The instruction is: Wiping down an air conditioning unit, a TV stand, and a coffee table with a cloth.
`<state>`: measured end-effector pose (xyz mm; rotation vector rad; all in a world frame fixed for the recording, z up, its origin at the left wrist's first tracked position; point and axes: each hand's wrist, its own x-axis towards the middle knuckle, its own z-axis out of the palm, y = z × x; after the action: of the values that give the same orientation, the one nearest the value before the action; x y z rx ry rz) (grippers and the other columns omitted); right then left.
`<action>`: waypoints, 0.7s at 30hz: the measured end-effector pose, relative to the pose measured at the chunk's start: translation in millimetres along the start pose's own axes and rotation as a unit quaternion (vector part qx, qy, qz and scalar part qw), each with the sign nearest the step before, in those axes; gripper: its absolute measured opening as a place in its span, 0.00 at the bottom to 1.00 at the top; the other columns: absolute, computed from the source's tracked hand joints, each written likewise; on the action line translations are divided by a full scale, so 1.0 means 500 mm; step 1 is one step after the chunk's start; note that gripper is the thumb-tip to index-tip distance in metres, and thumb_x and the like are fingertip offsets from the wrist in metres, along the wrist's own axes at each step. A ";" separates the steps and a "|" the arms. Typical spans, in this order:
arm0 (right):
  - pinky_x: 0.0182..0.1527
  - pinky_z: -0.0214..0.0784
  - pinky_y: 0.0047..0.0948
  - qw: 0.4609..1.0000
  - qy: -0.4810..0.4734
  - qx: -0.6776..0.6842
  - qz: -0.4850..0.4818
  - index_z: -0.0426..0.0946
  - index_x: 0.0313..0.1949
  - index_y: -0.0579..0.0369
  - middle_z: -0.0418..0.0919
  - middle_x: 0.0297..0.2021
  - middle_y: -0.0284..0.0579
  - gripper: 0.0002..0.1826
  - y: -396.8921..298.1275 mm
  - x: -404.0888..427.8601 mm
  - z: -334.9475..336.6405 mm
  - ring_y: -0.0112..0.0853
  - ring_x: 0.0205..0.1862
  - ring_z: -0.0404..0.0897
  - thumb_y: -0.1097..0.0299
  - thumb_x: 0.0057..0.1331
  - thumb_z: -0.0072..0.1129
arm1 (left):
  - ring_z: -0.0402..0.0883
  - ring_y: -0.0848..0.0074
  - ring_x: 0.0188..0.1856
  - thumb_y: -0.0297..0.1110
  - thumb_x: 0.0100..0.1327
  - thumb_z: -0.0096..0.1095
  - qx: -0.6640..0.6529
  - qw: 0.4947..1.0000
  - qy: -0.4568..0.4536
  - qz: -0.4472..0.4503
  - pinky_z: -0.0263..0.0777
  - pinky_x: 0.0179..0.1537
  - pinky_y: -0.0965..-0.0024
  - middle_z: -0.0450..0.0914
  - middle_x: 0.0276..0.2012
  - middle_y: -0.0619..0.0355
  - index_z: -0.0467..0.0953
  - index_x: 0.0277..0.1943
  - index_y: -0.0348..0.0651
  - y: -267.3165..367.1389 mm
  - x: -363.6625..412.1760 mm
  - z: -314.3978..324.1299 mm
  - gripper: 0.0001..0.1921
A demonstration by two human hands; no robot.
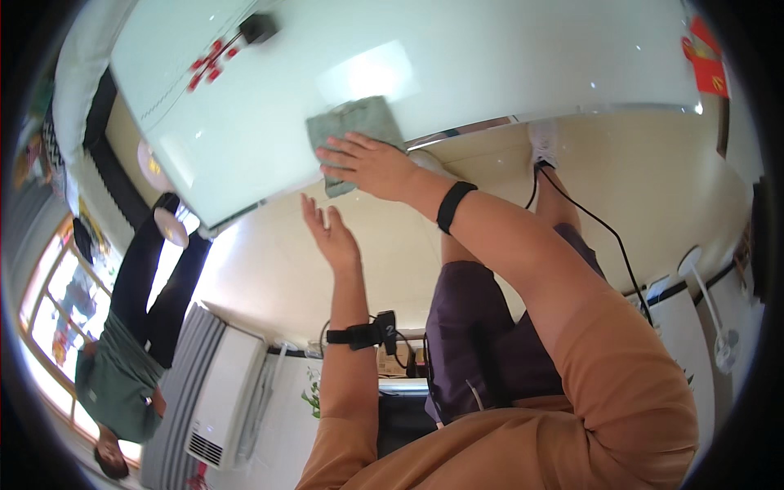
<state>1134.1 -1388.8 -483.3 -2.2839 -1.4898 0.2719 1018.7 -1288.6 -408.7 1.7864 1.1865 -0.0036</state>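
Observation:
A folded grey-green cloth lies at the near edge of a pale, glossy tabletop, one corner reaching past the rim. My right hand rests flat on it, palm down, with the fingers a little apart; the thumb is hidden. Just below the cloth and the table edge, my left hand is raised in the air, empty, fingers apart. Each wrist wears a black band, and the left one carries a small device with a cable.
A dark block with a red-flowered sprig stands at the table's upper left. Red paper items lie at the far right corner. A person in a green top stands at left. A black cable runs past my leg.

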 end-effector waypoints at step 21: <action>0.68 0.46 0.48 0.942 0.067 -0.096 0.316 0.57 0.69 0.36 0.49 0.72 0.43 0.39 0.604 -0.719 -0.367 0.47 0.71 0.52 0.62 0.58 0.60 | 0.50 0.39 0.69 0.30 0.61 0.50 0.430 0.887 -0.013 0.169 0.43 0.70 0.48 0.47 0.68 0.26 0.52 0.71 0.45 0.086 -0.028 0.302 0.34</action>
<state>1304.8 -1862.7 -466.6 -2.8224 -0.7026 0.1420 1111.8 -1407.5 -454.2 2.7428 0.8784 -0.4063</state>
